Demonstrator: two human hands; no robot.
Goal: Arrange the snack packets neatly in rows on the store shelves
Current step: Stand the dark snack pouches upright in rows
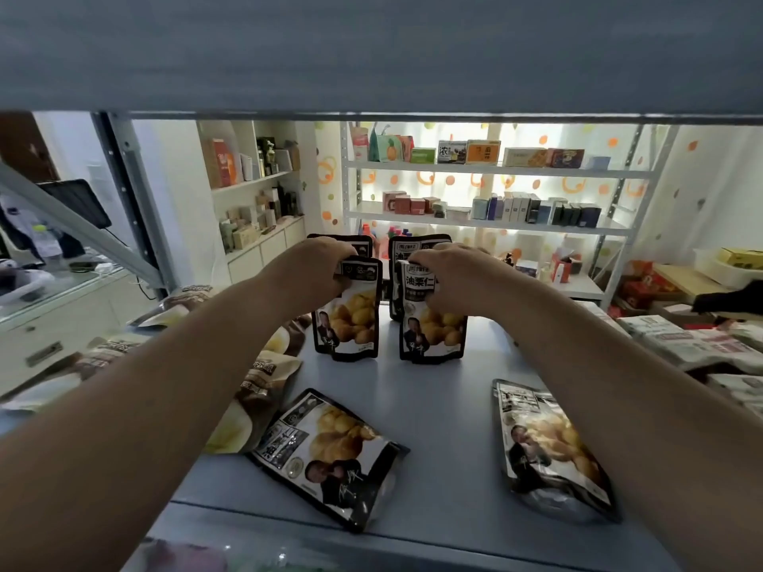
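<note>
The left hand point(313, 268) pinched, with curled fingers point(335, 253), the top edge of the left pouch point(349, 324), a glossy black rectangular packet standing upright on the smooth grey-blue shelf point(429, 410), while the right hand point(452, 278) likewise gripped the right pouch point(435, 338) just beside it.

head cam: sitting at shelf height, peering in between the blue shelf point(433, 406) & upper board point(371, 51)
facing: looking fwd, slightly down
nearness: hanging close; forearms point(165, 406) filling lower frame
far end: seeing thru to white racks point(487, 169)
</note>
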